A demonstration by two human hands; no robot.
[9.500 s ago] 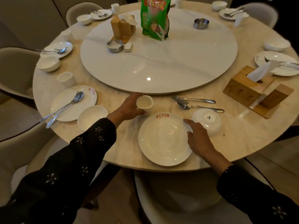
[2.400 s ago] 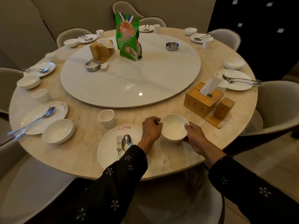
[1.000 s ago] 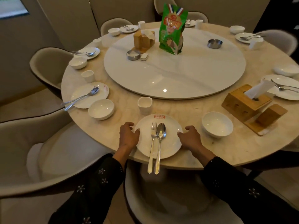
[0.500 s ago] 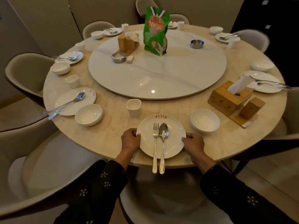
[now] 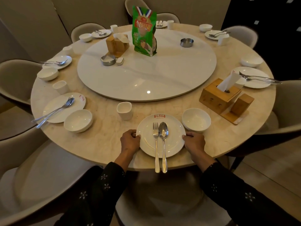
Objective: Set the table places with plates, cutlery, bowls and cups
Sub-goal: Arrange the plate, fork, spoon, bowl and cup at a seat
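A white plate point(image 5: 172, 141) with a red logo lies at the near edge of the round marble table point(image 5: 104, 144). A fork point(image 5: 156, 144) and a spoon point(image 5: 163, 141) lie side by side across it, their handles sticking out past the table edge. My left hand point(image 5: 130, 141) grips the plate's left rim and my right hand point(image 5: 194, 142) grips its right rim. A white cup point(image 5: 124, 110) stands up-left of the plate. To its upper right sits a white bowl point(image 5: 196, 119).
A white turntable point(image 5: 162, 72) fills the table's middle, carrying a green bag point(image 5: 144, 31), tissue holder and metal ashtrays. A wooden tissue box point(image 5: 219, 97) stands at right. Other set places ring the table, with chairs around it; one chair point(image 5: 171, 201) is below me.
The bowl went to the plate's right. Both hands then moved to the plate's rims and hold it; over the last half second they barely shifted.
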